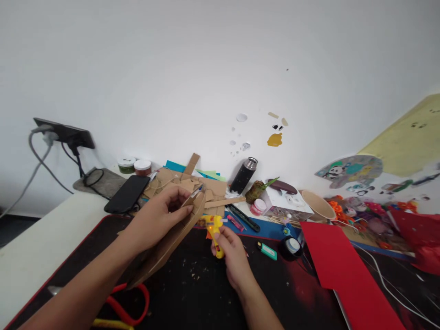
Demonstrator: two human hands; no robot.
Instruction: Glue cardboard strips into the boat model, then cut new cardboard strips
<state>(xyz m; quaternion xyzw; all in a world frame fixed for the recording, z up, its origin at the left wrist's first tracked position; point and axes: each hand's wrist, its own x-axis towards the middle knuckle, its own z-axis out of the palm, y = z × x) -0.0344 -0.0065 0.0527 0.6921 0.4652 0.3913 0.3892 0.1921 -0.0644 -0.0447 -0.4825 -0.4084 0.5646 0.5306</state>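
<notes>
My left hand [168, 215] grips a curved piece of brown cardboard [172, 245], thumb on its near face, holding it tilted above the black mat. In my right hand [230, 254] is a small yellow hot glue gun [216, 231], with an orange light showing on its body. The glue gun is close to the cardboard's right edge; whether they touch I cannot tell. Beneath my left forearm lie red-handled scissors [142, 305], partly hidden.
Cardboard scraps [215, 188] pile up against the wall. A black flask [243, 176], a box cutter [244, 217], a green lighter [267, 251] and a black jar [290, 247] stand or lie beyond my right hand. Red card [338, 256] is on the right, a phone [127, 195] on the left.
</notes>
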